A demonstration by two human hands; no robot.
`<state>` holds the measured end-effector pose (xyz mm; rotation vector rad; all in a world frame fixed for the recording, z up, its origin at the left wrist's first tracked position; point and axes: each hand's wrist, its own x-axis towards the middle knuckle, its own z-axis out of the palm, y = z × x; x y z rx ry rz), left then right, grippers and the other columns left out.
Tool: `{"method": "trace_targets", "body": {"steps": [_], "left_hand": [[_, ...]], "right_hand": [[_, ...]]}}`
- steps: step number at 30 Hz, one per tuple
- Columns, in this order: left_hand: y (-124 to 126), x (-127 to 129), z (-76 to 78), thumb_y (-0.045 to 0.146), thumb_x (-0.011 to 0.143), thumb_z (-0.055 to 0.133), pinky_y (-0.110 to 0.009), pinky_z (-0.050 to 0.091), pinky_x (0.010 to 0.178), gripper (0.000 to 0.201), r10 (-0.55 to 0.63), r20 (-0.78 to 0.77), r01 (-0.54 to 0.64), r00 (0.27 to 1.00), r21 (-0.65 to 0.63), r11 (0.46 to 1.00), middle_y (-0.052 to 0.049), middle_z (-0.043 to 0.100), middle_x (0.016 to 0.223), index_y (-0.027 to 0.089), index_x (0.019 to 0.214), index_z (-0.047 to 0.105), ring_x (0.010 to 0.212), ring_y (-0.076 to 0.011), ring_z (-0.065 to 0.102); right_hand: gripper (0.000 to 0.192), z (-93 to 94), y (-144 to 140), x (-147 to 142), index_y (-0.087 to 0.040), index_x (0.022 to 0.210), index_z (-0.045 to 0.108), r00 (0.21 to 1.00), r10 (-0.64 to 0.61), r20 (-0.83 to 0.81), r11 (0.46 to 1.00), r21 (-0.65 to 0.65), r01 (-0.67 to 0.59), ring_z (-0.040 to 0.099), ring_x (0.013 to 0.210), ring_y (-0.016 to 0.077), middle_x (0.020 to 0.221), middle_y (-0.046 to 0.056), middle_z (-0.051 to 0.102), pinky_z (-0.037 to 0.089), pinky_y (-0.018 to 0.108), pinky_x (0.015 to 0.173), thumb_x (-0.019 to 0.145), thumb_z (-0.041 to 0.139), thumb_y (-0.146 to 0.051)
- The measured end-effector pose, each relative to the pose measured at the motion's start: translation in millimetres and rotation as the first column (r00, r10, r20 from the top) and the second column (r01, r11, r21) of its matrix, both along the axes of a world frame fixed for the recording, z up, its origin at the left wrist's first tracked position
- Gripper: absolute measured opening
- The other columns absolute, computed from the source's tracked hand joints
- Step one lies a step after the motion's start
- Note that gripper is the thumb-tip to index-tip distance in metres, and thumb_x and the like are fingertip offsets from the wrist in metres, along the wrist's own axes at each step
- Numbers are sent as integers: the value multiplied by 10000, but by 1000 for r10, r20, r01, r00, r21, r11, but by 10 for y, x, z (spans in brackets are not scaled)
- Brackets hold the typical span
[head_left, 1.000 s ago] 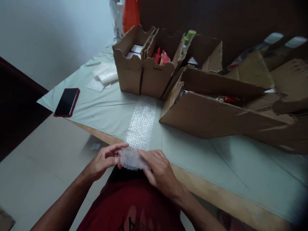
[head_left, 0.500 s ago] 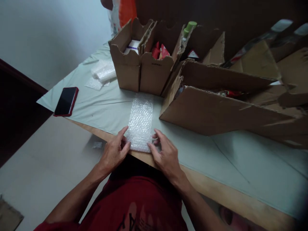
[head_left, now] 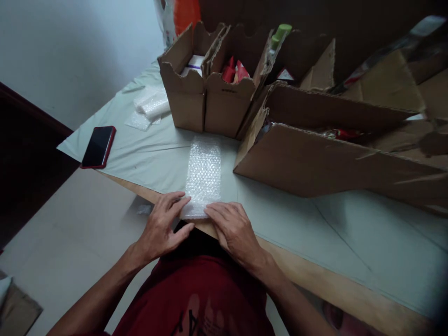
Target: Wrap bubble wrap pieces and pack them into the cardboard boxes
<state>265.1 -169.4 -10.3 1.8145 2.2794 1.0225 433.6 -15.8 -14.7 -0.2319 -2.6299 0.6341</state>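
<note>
A strip of clear bubble wrap (head_left: 204, 170) lies flat on the table, its near end folded into a band at the table's front edge. My left hand (head_left: 163, 226) is at the near left corner, fingertips resting on the wrap and thumb held well apart below it. Across the near right corner lies my right hand (head_left: 233, 226), its fingers stretched out flat over the folded band and its thumb partly hidden underneath. Neither hand is closed around the wrap.
Cardboard bins (head_left: 224, 102) stand behind the wrap, holding small boxes and red packets. A long cardboard box (head_left: 308, 158) sits to the right. On the left are a phone (head_left: 98, 147) in a red case and more bubble wrap (head_left: 152, 105). The green cloth (head_left: 150, 154) has creases.
My right hand has shifted left, from the wrap's side edge onto its near end, with fingers flattened. My left hand has spread its thumb away from the corner, below the table edge.
</note>
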Motion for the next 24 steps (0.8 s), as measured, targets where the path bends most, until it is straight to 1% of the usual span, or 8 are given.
{"method": "trace_targets", "body": {"steps": [2, 5, 9, 12, 15, 18, 21, 24], "left_hand": [[-26, 0, 29, 222, 948, 627, -461, 545, 989, 383, -75, -17, 75, 997, 17, 997, -142, 669, 1268, 195, 1329, 595, 1182, -281, 629], [9, -14, 13, 143, 965, 577, -330, 583, 786, 307, -52, 79, 51, 996, 12, 999, -63, 726, 982, 186, 1264, 629, 892, -190, 671], [107, -60, -59, 188, 959, 588, -234, 518, 549, 329, 71, 179, -62, 981, -58, 996, -34, 686, 840, 152, 1283, 632, 732, -162, 625], [146, -91, -115, 216, 961, 581, -286, 551, 627, 333, 94, 104, -88, 990, -68, 994, -38, 694, 840, 144, 1282, 632, 737, -177, 619], [146, -102, -153, 225, 973, 561, -354, 568, 740, 320, 117, 12, -116, 993, -70, 991, -43, 702, 849, 150, 1277, 628, 754, -193, 624], [115, -96, -136, 243, 978, 557, -389, 574, 806, 342, 158, -23, -159, 987, -73, 984, -77, 691, 941, 158, 1305, 610, 863, -224, 649], [58, -79, -61, 293, 955, 622, -452, 553, 945, 405, 99, -21, -99, 995, -21, 995, -146, 640, 1243, 189, 1345, 587, 1120, -279, 626], [12, -59, 23, 220, 962, 606, -450, 525, 980, 356, -48, 12, 48, 999, 12, 999, -116, 679, 1202, 211, 1318, 603, 1141, -270, 622]], "right_hand": [[293, 29, 21, -1, -180, 1150, 682, 1000, -13, -6, 994, -107, 12, 709, 954, 217, 1071, 75, 784, 522, 375, 859, 964, 499, -46], [255, 68, 44, 5, -204, 1148, 688, 997, -82, 12, 972, -222, 83, 724, 929, 197, 1052, 53, 786, 545, 345, 827, 1007, 496, -114], [209, 116, 64, 72, -189, 1178, 676, 971, -214, -103, 976, -75, 207, 695, 1047, 238, 1147, 109, 744, 537, 394, 887, 999, 570, -200], [217, 117, 56, 107, -176, 1174, 671, 987, -136, -86, 987, 76, 143, 657, 1102, 265, 1193, 134, 722, 514, 426, 910, 967, 605, -181], [282, 41, 58, 48, -158, 1234, 655, 999, -17, 27, 990, 143, 13, 599, 1236, 294, 1318, 149, 689, 482, 458, 980, 955, 613, -169], [274, -45, 96, -58, -165, 1238, 661, 997, 10, 71, 985, 173, -22, 592, 1258, 285, 1316, 124, 703, 471, 456, 992, 982, 566, -148], [293, -28, 132, -99, -196, 1233, 675, 997, 12, 77, 992, 123, -21, 623, 1206, 267, 1265, 106, 730, 473, 462, 988, 993, 523, -123], [301, 78, 125, -47, -205, 1242, 680, 996, 27, 83, 999, -25, -25, 674, 1070, 238, 1180, 94, 760, 501, 438, 937, 1012, 497, -139]]}}
